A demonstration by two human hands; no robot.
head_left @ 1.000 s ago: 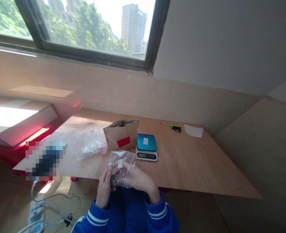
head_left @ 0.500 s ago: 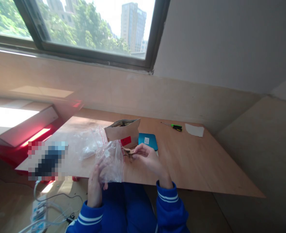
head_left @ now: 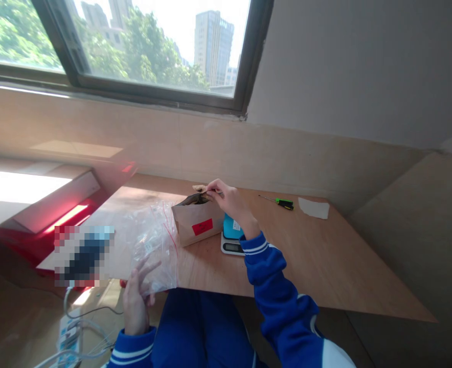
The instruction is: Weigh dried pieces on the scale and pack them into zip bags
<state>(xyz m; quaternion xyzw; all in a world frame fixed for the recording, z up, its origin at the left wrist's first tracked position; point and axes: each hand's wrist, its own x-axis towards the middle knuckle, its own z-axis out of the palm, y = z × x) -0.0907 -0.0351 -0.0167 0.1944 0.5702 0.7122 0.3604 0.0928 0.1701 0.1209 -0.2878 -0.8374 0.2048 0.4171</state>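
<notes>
My right hand (head_left: 229,200) is at the mouth of a brown paper bag (head_left: 183,225) with a red label. Its fingers pinch a dried, curled brown piece (head_left: 200,188) whose exact kind I cannot make out. More dark content shows inside the bag's opening. At the table's front edge, my left hand (head_left: 137,299) has its fingers spread beside a clear zip bag (head_left: 160,273), touching or nearly touching it. Partly behind my right wrist is a small kitchen scale (head_left: 231,249) with a blue top (head_left: 232,228).
More crumpled clear plastic (head_left: 149,220) lies left of the paper bag. A green-and-black screwdriver (head_left: 284,203) and a white paper scrap (head_left: 313,208) lie at the back right. A pixelated dark object (head_left: 84,258) is at the left, with cables and a power strip (head_left: 69,332) below.
My right hand has moved up and away from the zip bag to the paper bag's mouth, still with a brown piece. My left hand has loosened from the zip bag, which now lies flatter.
</notes>
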